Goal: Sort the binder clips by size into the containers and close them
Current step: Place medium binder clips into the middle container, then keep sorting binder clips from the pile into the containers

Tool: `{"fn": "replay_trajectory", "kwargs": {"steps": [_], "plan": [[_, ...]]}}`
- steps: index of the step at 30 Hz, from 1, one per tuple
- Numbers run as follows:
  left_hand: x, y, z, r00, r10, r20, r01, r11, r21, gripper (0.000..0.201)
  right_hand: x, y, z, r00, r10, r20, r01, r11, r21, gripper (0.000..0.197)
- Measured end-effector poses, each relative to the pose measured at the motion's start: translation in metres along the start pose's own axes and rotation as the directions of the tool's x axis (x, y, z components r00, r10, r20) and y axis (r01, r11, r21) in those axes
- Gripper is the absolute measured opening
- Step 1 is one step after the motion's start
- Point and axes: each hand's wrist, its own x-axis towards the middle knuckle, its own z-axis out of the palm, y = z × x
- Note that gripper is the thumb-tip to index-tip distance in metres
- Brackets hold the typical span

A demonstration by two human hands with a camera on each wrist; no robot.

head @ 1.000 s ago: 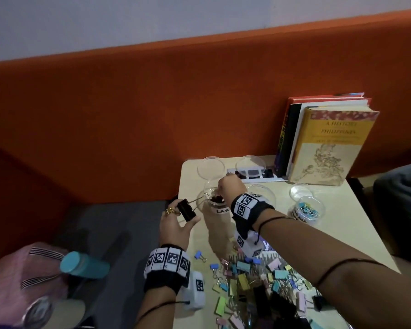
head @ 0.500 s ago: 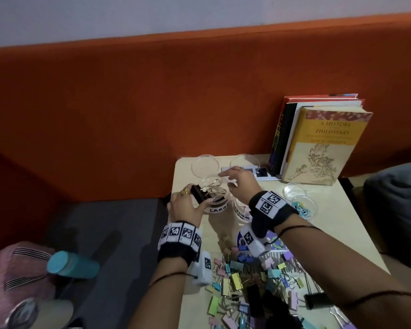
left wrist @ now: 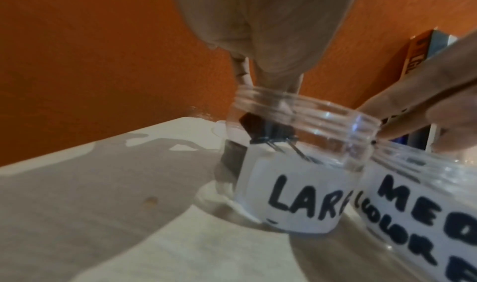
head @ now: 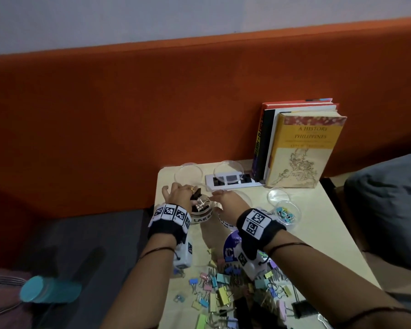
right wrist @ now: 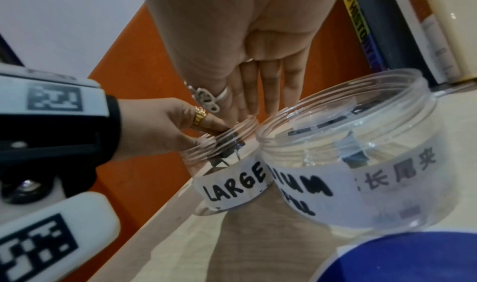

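the big black binder clip (left wrist: 268, 130) is sitting right in the mouth of the jar labelled large (left wrist: 296, 194), black body up at the rim and the wire handles pointing down and toward 4 o'clock inside the jar, so its long axis is tipping steeply down into the opening. the left hand (head: 179, 194) is pinching the clip's body from above, fingers curled on it at the rim, which the right wrist view shows pretty clearly. in the head view the clip is lying at about 3 o'clock from that hand, basically under the fingertips, so i'd say all that's left is letting go and it's dropping straight in.

the right hand (head: 226, 201) is hovering flat at roughly 3 o'clock from the large jar, fingers straight and holding nothing, tips just beside the rim, between it and the medium jar (right wrist: 348, 164), which is touching the large one. left hand is clearly the nearer one here.

further out, the loose lids (head: 191, 173) are lying at 12 o'clock, the small jar of coloured clips (head: 286, 213) well off at 3 o'clock, and the unsorted clip pile (head: 226, 293) is waiting at 6 o'clock, so i'm guessing sorting's not close to done.
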Motion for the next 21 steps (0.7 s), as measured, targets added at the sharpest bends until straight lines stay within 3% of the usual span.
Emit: {"fn": "replay_trajectory", "kwargs": {"steps": [3,6,9,12,16,18,21], "plan": [[0.004,-0.001,0.007,0.999,-0.050,0.017,0.050,0.999,0.018,0.023,0.001,-0.001,0.000,1.000,-0.017,0.018,0.018,0.998,-0.057,0.040],[0.006,0.000,0.012,0.993,-0.113,-0.019,0.112,0.993,-0.025,0.026,0.002,0.000,0.003,0.999,-0.026,0.021,0.028,0.993,-0.113,0.039],[0.010,0.001,0.013,0.989,-0.142,-0.041,0.137,0.986,-0.093,0.022,0.000,0.001,0.004,0.999,-0.034,0.017,0.037,0.979,-0.199,0.037],[0.008,0.005,0.011,0.986,-0.144,-0.087,0.140,0.989,-0.052,0.020,-0.002,0.002,0.006,0.999,-0.041,0.013,0.043,0.966,-0.253,0.037],[0.004,0.000,0.025,0.992,-0.095,0.081,0.099,0.994,-0.045,0.034,-0.006,0.004,0.009,0.999,-0.041,0.032,0.049,0.947,-0.318,0.041],[0.000,-0.007,0.031,0.989,-0.083,0.124,0.094,0.992,-0.086,0.043,-0.010,0.006,0.010,0.997,-0.067,0.048,0.077,0.958,-0.277,0.047],[-0.017,-0.008,0.023,0.999,0.024,-0.022,-0.027,0.989,-0.146,0.031,-0.023,0.007,0.009,0.978,-0.191,-0.083,0.188,0.981,-0.046,0.053]]}}
